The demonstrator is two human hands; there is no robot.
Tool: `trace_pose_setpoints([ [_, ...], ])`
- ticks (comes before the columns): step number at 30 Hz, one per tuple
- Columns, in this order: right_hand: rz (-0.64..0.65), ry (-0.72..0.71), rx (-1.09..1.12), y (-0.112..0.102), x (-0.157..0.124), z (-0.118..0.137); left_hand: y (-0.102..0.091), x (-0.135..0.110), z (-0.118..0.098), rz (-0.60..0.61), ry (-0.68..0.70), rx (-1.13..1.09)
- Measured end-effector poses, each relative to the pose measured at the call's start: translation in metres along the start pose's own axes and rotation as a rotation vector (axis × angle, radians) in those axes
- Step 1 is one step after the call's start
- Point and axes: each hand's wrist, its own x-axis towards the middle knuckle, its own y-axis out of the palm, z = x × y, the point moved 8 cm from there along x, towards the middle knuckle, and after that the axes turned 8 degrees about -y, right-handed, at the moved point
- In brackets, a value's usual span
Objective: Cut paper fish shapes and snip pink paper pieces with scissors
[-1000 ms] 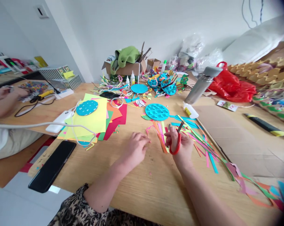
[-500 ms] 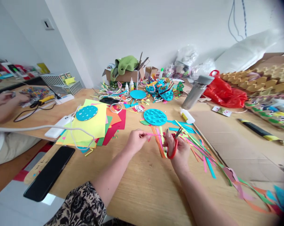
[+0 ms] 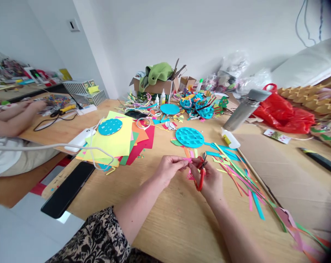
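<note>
My left hand (image 3: pixel 169 168) pinches a small pink paper strip (image 3: pixel 187 160) at its fingertips. Red-handled scissors (image 3: pixel 200 179) are held in my right hand (image 3: pixel 211 182), their blades pointing up and away from me. The right fingertips meet the left ones at the pink strip. Just beyond my hands lies a blue disc with a woven-looking surface (image 3: pixel 189 137), with a small leaf-like piece at its left edge. Loose coloured paper strips (image 3: pixel 243 175) spread over the table to the right of my right hand.
Coloured paper sheets (image 3: pixel 118 140) lie left, topped by a blue spotted disc (image 3: pixel 110 126). A black phone (image 3: pixel 68 190) rests at the near left edge. A steel bottle (image 3: pixel 243 111), glue bottle (image 3: pixel 230 138) and cardboard sheet (image 3: pixel 288 175) are right. Another person's arms (image 3: pixel 17 118) show far left.
My hands have come together; the pink strip stretched between them now shows only a short piece at the fingertips. The scissors stay in my right hand. The view has turned slightly left.
</note>
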Motion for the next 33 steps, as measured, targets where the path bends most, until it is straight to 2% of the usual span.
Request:
trace_pose_setpoints([
  [3, -0.039, 0.02, -0.006, -0.003, 0.0, 0.001, -0.015, -0.005, -0.01, 0.008, 0.017, 0.104],
  [5, -0.081, 0.043, 0.004, -0.006, 0.0, 0.0, -0.04, -0.01, -0.021, -0.052, 0.055, 0.227],
  [8, -0.134, 0.079, 0.039, -0.009, -0.001, -0.003, -0.088, -0.028, -0.051, -0.401, 0.268, 1.03],
  [9, -0.142, 0.087, 0.05, -0.009, -0.001, -0.004, -0.101, -0.033, -0.054, -0.484, 0.271, 1.252],
  [11, -0.149, 0.093, 0.06, -0.009, -0.001, -0.004, -0.126, -0.038, -0.053, -0.597, 0.144, 1.579],
  [13, -0.143, 0.093, 0.053, -0.009, -0.001, -0.003, -0.142, -0.04, -0.048, -0.625, 0.024, 1.738],
  [15, -0.133, 0.099, 0.038, -0.008, -0.001, -0.003, -0.148, -0.041, -0.045, -0.625, -0.029, 1.801],
  [20, -0.173, 0.115, 0.037, -0.011, -0.001, -0.004, -0.151, -0.035, -0.046, -0.631, -0.027, 1.834],
  [28, -0.166, 0.09, 0.037, -0.013, -0.001, -0.004, -0.167, -0.036, -0.056, -0.771, -0.033, 1.699],
  [33, -0.154, 0.089, 0.032, -0.013, 0.0, -0.003, -0.169, -0.038, -0.061, -0.827, 0.034, 1.581],
])
